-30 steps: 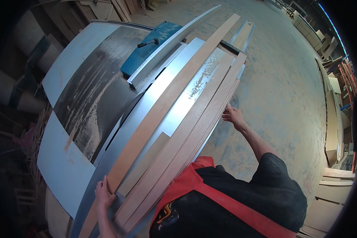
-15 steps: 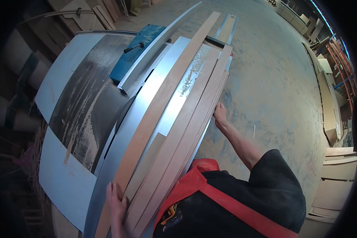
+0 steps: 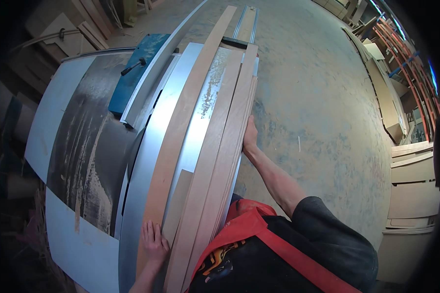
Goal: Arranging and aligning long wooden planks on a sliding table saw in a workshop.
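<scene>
A long reddish-brown wooden strip (image 3: 178, 127) runs lengthwise along the silvery sliding table (image 3: 154, 124) of a large saw. On the strip's near end lies my left hand (image 3: 154, 241), fingers stretched out and the thumb apart, beside a shorter wooden piece (image 3: 178, 202). To the right of these, several pale wooden boards (image 3: 222, 141) are stacked along the table's edge. My right hand (image 3: 250, 134) is closed against the outer edge of that stack, with its fingertips partly hidden.
Left of the sliding table is the saw's dark, dusty bed (image 3: 85, 146) with a light side panel (image 3: 83, 244). A blue housing (image 3: 139, 66) and a long metal fence (image 3: 156, 68) stand on it. Sheets (image 3: 413, 195) lean at the far right beside the dusty floor (image 3: 308, 102).
The view has shifted, so the saw and boards sit further left. My left hand has gone from holding the strip's edge to lying spread on top of it. My right hand stays at the stack.
</scene>
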`<move>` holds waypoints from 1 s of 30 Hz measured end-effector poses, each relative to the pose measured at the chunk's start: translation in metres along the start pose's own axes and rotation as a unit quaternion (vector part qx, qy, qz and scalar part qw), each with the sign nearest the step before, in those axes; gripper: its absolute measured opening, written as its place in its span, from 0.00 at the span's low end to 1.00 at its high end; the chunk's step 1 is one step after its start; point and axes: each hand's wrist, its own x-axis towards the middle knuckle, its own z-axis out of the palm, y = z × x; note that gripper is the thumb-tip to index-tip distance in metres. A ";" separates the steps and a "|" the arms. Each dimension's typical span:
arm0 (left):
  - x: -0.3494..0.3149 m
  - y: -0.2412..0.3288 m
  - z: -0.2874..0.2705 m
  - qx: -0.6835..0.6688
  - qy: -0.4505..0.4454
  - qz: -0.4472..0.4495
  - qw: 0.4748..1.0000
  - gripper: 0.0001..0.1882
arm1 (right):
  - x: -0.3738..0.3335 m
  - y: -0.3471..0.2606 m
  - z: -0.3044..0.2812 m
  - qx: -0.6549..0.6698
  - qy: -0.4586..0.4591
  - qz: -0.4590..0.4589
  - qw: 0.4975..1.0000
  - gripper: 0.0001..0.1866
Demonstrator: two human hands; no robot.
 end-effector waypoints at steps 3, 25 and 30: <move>-0.003 -0.002 -0.011 -0.006 -0.054 -0.007 0.999 0.25 | -0.011 0.004 0.008 -0.048 0.042 -0.012 0.998 0.32; 0.131 0.066 -0.070 0.013 -0.195 0.008 0.981 0.25 | 0.067 -0.015 0.004 -0.093 0.033 -0.044 0.994 0.27; 0.185 0.079 -0.040 0.026 -0.196 0.018 0.980 0.27 | 0.134 -0.014 0.004 -0.075 0.067 -0.070 0.992 0.28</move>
